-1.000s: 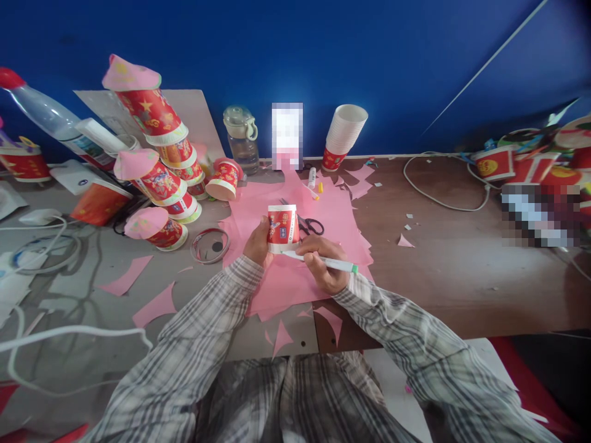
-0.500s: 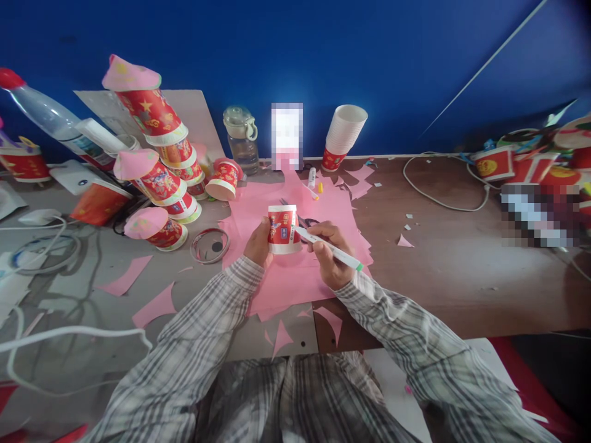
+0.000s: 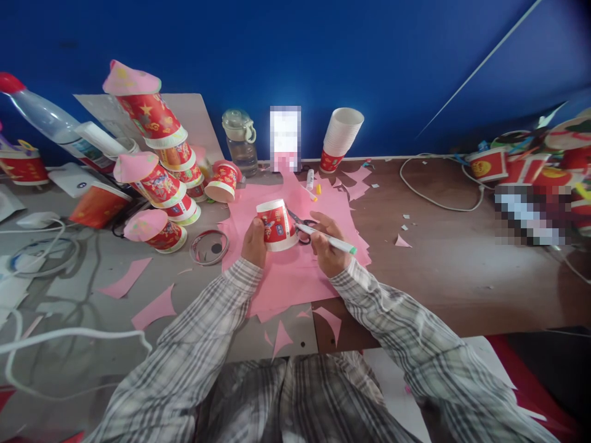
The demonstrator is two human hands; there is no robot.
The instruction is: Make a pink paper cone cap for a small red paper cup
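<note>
My left hand [image 3: 254, 242] is closed on a red printed paper cup [image 3: 279, 229] with white bands, its wide end down and tilted to the left. Between the fingers of my right hand [image 3: 330, 246] is a white marker [image 3: 333, 239] with a green end. The marker's tip points at the cup's right side; whether it touches cannot be made out. Behind the cup, dark-handled scissors [image 3: 303, 236] lie on a stack of pink paper [image 3: 277, 285], partly hidden by the cup and marker.
Stacked red cups with pink cone tops [image 3: 154, 178] stand at left, near a tape roll [image 3: 209, 247]. A water bottle [image 3: 239, 141] and nested paper cups [image 3: 341, 136] stand along the blue wall. Pink scraps [image 3: 154, 307] litter the desk. A white cable [image 3: 438, 200] loops at right.
The cup has tilted to the left in my left hand. My right hand has shifted slightly left with the marker, and more of the scissors shows.
</note>
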